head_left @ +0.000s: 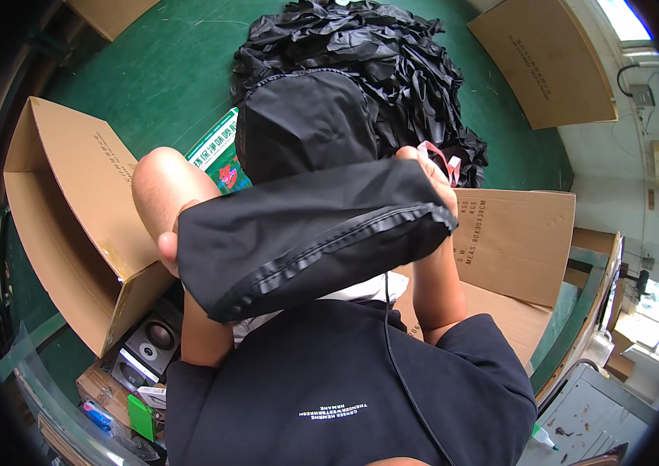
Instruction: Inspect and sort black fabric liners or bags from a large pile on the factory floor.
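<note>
Shows open cardboard box (85,155) at left of frame. Grips with left hand (167,250), by mostly hidden fingers, left end of black cloth cover (306,221) spanning centre; grips right end with closed fingers of right hand (433,177). Shows pink ribbon (454,165) just beside, right of centre.

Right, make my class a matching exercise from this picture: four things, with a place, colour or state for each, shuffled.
Things:
1. Cloth
2. Pile
3. Ribbon
4. Shirt

Descriptions:
A. pink
B. dark, with small white print
C. held between left hand and right hand
D. black and crumpled, at the top

Pairs: 1-C, 2-D, 3-A, 4-B
</note>
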A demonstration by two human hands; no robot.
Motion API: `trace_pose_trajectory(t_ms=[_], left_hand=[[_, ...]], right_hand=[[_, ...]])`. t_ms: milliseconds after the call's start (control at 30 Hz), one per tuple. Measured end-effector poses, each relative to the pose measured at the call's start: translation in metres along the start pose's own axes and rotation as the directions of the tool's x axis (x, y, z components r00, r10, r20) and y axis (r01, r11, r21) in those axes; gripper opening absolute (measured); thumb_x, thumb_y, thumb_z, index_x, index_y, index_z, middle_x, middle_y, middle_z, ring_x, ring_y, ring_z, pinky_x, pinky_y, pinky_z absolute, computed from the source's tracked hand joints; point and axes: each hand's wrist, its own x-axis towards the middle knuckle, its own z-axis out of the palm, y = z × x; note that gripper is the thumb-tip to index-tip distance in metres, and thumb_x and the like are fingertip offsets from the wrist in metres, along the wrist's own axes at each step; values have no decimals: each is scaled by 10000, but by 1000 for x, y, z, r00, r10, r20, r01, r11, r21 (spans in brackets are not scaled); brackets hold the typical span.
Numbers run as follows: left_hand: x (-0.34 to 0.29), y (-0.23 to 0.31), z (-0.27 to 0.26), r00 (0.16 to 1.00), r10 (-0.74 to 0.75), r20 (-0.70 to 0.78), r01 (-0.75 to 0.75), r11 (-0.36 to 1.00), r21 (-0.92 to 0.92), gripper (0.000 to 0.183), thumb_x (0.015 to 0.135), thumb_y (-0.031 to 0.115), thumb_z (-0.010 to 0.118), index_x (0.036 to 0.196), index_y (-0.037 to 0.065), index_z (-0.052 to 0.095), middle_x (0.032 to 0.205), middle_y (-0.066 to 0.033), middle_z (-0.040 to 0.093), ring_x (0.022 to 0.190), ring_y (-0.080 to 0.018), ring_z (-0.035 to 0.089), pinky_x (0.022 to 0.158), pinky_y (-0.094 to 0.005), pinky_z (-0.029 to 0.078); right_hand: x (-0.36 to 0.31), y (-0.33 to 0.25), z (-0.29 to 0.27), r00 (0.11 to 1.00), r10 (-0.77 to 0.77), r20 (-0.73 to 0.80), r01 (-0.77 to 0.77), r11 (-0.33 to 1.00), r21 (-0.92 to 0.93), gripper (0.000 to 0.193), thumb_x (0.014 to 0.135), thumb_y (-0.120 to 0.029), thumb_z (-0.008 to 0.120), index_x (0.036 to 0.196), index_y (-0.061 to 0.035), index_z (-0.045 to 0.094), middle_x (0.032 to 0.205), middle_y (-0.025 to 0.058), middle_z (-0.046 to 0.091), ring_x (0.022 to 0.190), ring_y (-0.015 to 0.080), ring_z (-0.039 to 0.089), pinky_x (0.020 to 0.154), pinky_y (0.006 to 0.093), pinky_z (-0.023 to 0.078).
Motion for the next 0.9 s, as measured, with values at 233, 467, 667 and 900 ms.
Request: trace_pose_trajectory(t_ms=[233,467,667,900], left_hand=[[28,-5,-5,991,117,-58,-115,993,39,517,1028,309,419,1414,-34,447,1463,-188,475,1325,-310,493,1136,-453,368],[83,3,0,955,-17,-295,-5,997,-73,425,1057,261,395,1376,4,508,1392,-172,552,1272,-292,549,1131,-441,387],[154,18,-43,805,59,-590,77,976,202,304,993,157,553,1235,-20,606,1227,-140,661,1091,-265,647,996,-414,508],[122,2,-121,502,249,-828,135,924,359,254,958,145,642,1129,-43,645,1058,-132,694,976,-228,668,889,-358,542]], right_hand=[[7,-10,-3,997,-61,-56,67,992,103,646,893,-107,653,1424,80,335,1343,241,543,1195,300,603,1057,407,462],[61,-37,-30,991,-133,7,133,982,-137,736,831,105,596,1502,-12,320,1328,236,576,1114,284,656,943,370,552],[146,-73,-102,998,-7,-70,-10,973,-232,493,890,89,503,1378,20,504,1249,184,642,1025,239,692,907,362,575],[126,-37,-151,865,212,-454,-388,857,-338,432,891,77,477,1317,60,547,1198,165,663,1027,232,689,909,350,574]])
